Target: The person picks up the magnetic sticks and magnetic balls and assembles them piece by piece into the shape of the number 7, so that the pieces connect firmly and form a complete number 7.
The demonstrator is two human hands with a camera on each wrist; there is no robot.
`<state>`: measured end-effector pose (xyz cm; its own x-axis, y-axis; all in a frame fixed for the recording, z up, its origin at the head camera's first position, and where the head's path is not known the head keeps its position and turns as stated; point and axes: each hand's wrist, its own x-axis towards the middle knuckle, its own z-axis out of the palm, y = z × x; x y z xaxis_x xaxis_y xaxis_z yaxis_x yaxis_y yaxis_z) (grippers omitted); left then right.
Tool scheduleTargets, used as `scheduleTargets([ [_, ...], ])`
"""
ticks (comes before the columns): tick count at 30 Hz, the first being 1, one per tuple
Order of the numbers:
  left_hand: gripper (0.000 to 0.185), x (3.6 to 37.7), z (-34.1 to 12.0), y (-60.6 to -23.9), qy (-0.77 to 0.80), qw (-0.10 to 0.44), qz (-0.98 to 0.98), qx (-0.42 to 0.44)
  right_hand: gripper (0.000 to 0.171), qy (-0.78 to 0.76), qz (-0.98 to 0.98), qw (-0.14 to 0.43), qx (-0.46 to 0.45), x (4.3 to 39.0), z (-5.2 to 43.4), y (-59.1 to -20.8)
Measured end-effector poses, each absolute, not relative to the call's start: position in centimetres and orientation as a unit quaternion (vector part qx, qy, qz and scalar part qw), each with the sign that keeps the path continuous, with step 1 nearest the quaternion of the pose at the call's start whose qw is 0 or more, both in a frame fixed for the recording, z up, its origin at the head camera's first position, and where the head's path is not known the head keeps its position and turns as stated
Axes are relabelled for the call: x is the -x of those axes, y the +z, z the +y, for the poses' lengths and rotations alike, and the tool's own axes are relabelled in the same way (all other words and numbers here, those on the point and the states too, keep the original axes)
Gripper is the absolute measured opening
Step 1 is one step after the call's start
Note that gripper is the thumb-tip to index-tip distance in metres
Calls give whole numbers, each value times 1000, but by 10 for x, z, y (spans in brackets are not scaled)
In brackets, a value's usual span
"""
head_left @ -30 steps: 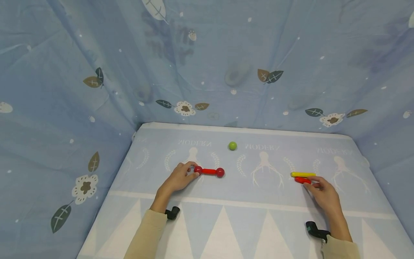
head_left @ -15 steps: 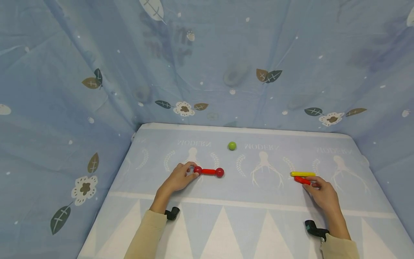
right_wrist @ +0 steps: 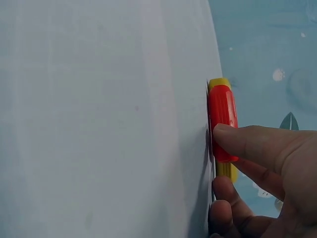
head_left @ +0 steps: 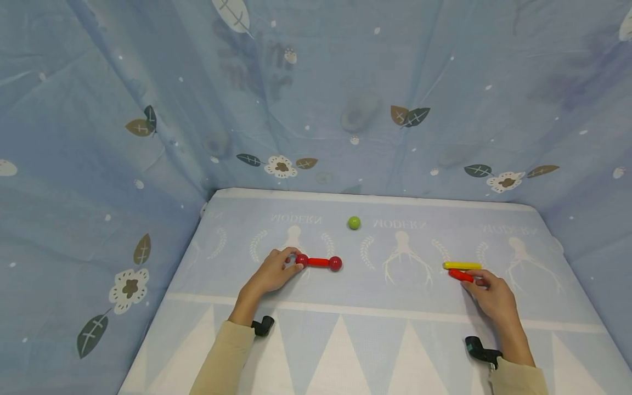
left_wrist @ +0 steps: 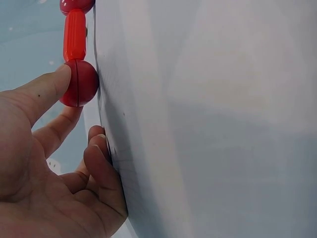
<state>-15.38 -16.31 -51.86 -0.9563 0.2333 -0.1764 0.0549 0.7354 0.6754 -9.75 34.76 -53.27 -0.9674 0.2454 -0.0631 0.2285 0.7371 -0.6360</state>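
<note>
Here the left hand (head_left: 270,274) pinches one glossy ball of a red plastic dumbbell-shaped rod (head_left: 318,262), while the right hand (head_left: 495,299) pinches a smooth short red plastic stick (head_left: 461,275) just beside a yellow plastic stick (head_left: 462,265) on the pale blue printed cloth (head_left: 375,307), open cloth between them.

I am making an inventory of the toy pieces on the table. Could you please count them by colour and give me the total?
Red: 4 (ball, rod and ball joined in a dumbbell, plus loose stick)
Yellow: 1 (stick)
Green: 1 (ball)
Total: 6
</note>
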Motion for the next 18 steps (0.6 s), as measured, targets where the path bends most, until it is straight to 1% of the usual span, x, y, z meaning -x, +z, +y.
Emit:
scheduleTargets([
  [9, 30, 155, -164, -518, 356, 124, 922, -85, 36, 354, -927, 7, 122, 94, 337, -528],
  [18, 30, 155, -163, -519, 352, 132, 924, -73, 38, 371, -925, 6, 79, 92, 314, -517],
])
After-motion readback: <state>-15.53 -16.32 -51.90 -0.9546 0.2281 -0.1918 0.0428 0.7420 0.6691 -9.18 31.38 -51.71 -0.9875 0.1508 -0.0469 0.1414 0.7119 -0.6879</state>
